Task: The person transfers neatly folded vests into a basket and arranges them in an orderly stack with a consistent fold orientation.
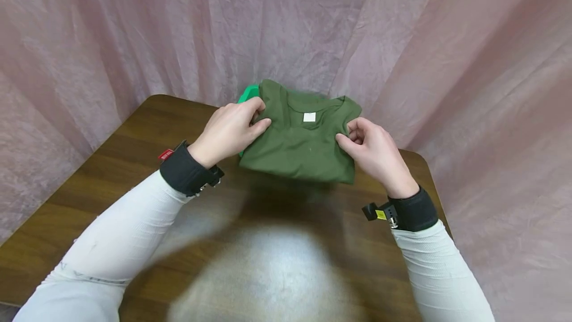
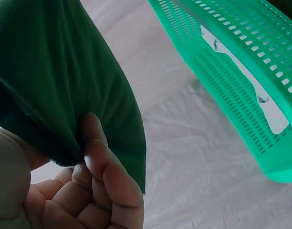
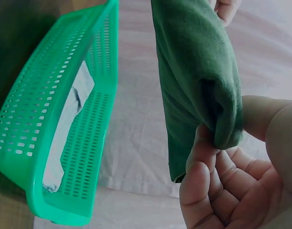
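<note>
A dark green T-shirt [image 1: 299,150], folded into a compact block with a white label [image 1: 309,117] at its neckline, is held up over the table. My left hand [image 1: 234,128] pinches its left side between thumb and fingers. On the opposite side, my right hand [image 1: 375,150] grips the edge in the same way. The right wrist view shows the folded side of the shirt [image 3: 198,81] between thumb and curled fingers. Behind the shirt stands a green plastic basket [image 1: 249,93], mostly hidden in the head view. A whitish cloth [image 3: 79,93] lies inside it.
The brown wooden table [image 1: 277,262] extends toward me, with shadows of the arms on it. Pink curtains [image 1: 295,24] hang close behind and at both sides. Black straps [image 1: 411,210] with small cameras circle both wrists.
</note>
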Tool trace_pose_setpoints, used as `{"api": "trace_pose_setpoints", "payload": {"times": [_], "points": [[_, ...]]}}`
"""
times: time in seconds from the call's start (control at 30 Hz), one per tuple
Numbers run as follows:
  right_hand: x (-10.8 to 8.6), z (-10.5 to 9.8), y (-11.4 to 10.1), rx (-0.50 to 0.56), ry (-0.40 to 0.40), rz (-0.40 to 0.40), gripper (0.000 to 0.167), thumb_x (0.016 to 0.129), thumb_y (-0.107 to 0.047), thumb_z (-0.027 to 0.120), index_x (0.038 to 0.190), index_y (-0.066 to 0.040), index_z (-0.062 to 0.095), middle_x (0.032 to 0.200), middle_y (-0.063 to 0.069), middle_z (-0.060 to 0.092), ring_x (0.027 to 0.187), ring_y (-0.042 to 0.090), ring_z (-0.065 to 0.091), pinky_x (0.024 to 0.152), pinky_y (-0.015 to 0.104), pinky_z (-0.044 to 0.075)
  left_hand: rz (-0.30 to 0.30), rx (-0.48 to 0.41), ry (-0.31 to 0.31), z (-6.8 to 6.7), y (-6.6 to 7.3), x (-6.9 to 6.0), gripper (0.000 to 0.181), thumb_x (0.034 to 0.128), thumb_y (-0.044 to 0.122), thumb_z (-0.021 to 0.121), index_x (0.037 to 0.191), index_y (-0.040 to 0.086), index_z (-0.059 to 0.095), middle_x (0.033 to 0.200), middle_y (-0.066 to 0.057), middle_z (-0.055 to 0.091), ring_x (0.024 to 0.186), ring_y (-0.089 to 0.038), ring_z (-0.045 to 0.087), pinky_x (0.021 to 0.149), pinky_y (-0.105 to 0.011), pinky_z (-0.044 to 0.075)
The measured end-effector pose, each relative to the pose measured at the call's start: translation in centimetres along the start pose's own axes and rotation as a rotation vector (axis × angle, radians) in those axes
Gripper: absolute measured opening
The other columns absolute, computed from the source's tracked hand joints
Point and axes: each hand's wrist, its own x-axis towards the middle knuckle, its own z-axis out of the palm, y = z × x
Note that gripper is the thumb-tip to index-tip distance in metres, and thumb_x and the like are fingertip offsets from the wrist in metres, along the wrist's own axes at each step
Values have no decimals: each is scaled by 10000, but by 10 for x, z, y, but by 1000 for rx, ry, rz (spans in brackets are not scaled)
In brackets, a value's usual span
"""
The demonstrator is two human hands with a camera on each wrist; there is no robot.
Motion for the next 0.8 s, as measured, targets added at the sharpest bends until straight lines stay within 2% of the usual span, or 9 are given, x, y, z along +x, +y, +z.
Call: {"api": "trace_pose_setpoints", "payload": {"times": [0.6, 0.8], "points": [[39, 13, 17, -15, 13, 21, 269, 1076, -326, 682, 1158, -72, 649, 1024, 76, 722, 949, 248, 618, 878, 399, 460, -72, 22, -14, 11, -23, 35, 194, 1092, 216, 689, 1199, 55, 674, 879, -64, 597, 766, -262, 592, 713, -411, 467], [50, 16, 21, -44, 13, 21, 284, 1084, -329, 664, 1182, -64, 647, 1069, 88, 730, 969, 257, 634, 892, 411, 465, -67, 33, -24, 17, -31, 45, 221, 1113, 229, 673, 1230, 41, 670, 890, -77, 605, 762, -267, 587, 713, -409, 453]]}}
